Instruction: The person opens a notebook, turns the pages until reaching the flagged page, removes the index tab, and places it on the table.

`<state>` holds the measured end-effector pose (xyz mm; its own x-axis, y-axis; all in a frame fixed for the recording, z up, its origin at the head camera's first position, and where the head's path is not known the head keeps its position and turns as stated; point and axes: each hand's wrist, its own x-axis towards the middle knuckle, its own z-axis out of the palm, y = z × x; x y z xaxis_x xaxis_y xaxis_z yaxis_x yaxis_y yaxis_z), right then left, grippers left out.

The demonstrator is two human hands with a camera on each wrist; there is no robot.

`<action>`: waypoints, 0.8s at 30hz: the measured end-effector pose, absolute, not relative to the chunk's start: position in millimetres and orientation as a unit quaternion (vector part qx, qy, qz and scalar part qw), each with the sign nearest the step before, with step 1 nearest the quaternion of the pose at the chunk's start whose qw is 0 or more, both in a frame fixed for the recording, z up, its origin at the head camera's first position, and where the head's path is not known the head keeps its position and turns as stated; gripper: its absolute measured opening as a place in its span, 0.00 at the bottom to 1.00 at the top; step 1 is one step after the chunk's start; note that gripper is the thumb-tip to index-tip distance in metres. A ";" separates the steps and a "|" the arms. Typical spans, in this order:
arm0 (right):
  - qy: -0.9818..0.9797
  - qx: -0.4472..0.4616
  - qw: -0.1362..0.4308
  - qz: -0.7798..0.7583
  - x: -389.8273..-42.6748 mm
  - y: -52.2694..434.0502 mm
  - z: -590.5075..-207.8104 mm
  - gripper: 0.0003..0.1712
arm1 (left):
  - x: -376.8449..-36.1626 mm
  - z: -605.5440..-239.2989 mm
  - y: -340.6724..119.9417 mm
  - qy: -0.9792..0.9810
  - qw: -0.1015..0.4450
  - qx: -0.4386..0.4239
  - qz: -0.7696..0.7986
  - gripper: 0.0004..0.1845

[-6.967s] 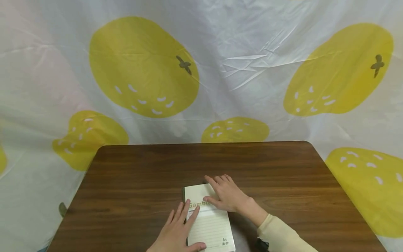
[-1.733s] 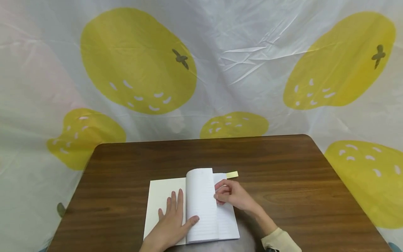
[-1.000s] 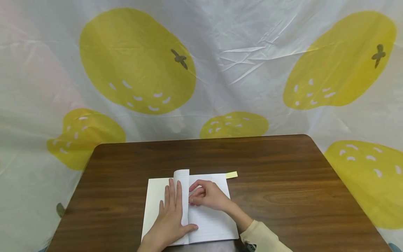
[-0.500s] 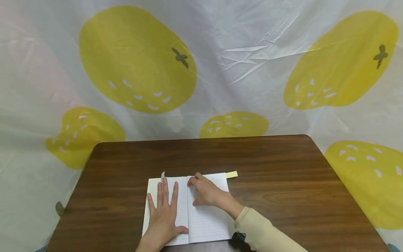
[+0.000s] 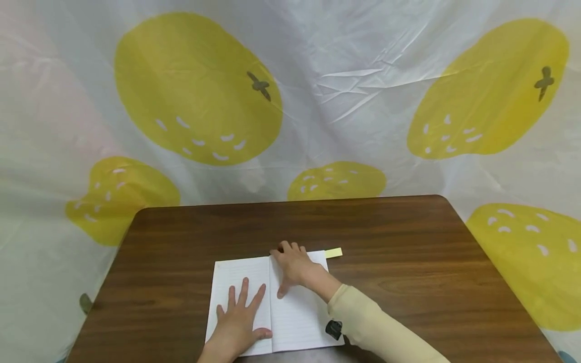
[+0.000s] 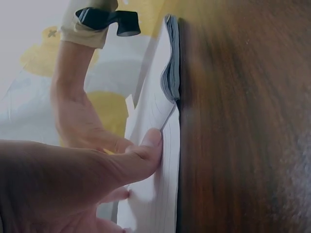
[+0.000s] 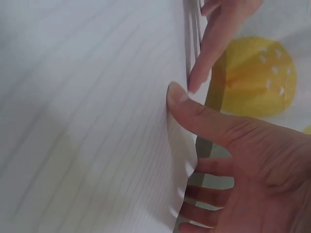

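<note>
A notebook (image 5: 304, 317) lies spread on the table at two white lined pages, with a pale yellow tab (image 5: 334, 252) sticking out past its top right corner. My left hand (image 5: 233, 322) rests on the left page with its fingers spread, the thumb reaching the centre fold. At the upper end of the fold, my right hand (image 5: 294, 269) touches the book. In the right wrist view, the right thumb (image 7: 177, 97) lies on the page while the other fingers reach past the page edge. The left wrist view shows the right-hand page stack (image 6: 170, 73) bulging near the fold.
The dark wooden table (image 5: 408, 262) extends around the notebook. Behind it hangs a white cloth (image 5: 345, 101) printed with yellow fruit. A small black device (image 5: 334, 329) is strapped at my right sleeve, over the notebook's right edge.
The notebook was closed seven seconds ago. Its cover and then a leaf have been turned left. My left hand moved onto the turned page; my right hand let go and slid up along the fold.
</note>
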<state>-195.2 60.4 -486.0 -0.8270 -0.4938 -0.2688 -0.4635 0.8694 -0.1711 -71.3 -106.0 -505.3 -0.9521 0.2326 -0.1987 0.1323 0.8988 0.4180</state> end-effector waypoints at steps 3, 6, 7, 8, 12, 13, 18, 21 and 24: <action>0.956 -0.253 0.147 -0.037 -193.3 59.1 -485.2 0.64 | -73.2 -504.2 -106.3 0.965 0.131 0.091 0.208 0.49; 0.958 -0.257 0.130 -0.020 -191.7 58.4 -484.4 0.63 | -75.6 -503.5 -105.4 0.965 0.137 0.084 0.208 0.48; 0.958 -0.258 0.123 -0.016 -191.1 58.7 -484.3 0.62 | -76.2 -503.0 -104.6 0.965 0.139 0.080 0.209 0.48; 0.959 -0.260 0.116 -0.013 -190.5 59.2 -484.1 0.62 | -76.7 -503.0 -103.3 0.965 0.141 0.075 0.210 0.47; 0.959 -0.267 0.090 -0.001 -188.5 63.6 -482.2 0.60 | -76.8 -503.2 -95.7 0.967 0.143 0.053 0.206 0.48; 0.960 -0.268 0.086 0.000 -188.2 65.4 -481.6 0.59 | -76.4 -503.6 -93.3 0.968 0.141 0.050 0.200 0.48; 0.962 -0.263 0.072 0.000 -191.1 77.8 -477.8 0.55 | -74.5 -507.3 -82.6 0.977 0.124 0.041 0.167 0.51; 0.963 -0.260 0.067 -0.020 -193.5 87.4 -475.2 0.51 | -73.8 -509.7 -79.5 0.979 0.119 0.037 0.159 0.52; 0.963 -0.260 0.055 -0.049 -195.2 98.4 -471.6 0.45 | -73.2 -511.0 -78.3 0.980 0.117 0.037 0.156 0.53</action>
<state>-195.2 98.4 -471.6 -0.8591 -0.5053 -0.0809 -0.4945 0.8605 -0.1227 -73.2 -78.3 -511.0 -0.9699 0.1090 -0.2179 0.0358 0.9484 0.3150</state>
